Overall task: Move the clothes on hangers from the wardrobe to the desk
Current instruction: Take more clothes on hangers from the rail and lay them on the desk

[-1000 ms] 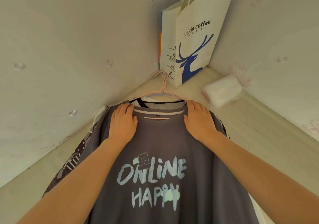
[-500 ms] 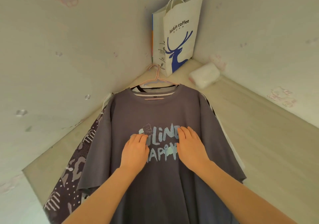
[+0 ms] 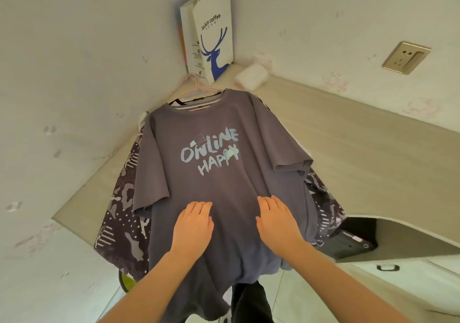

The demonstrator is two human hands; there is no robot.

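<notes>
Desk [image 3: 361, 133]: pale wood-look top wedged into the corner btwn two walls, a wall socket [image 3: 406, 57] above it on the right. Most of the near part is covered by the clothes.

Grey T-shirt [image 3: 211, 173], "ONLINE HAPPY" print, lies face up on top of the pile, collar toward the corner, hem drooping off the near desk edge. Under it a dark patterned shirt [image 3: 119, 210] sticks out on both sides, sleeves hanging over the edge. So the task's clothes are on the desk w/ hangers in them.

Paper bag [image 3: 214, 36] (coffee-shop deer logo) stands in the far corner, a white tissue pack [image 3: 251, 76] just beside it.

Left hand [image 3: 194, 225] and right hand [image 3: 276, 223]: both flat, palm down on the lower front of the grey T-shirt, fingers together and extended, nothing pinched. Looks like smoothing/pressing, not gripping.

Pink hanger [image 3: 199, 87]: thin hook pokes out past the collar, touching the desk near the bag.

Handling, my read: fabric is soft, light, limp, will slide and bunch if dragged by the hem. Best hold is the hanger hook or the shoulders over the hanger arms, since that's the only stiff part. The overhang could pull the pile off the edge.
</notes>
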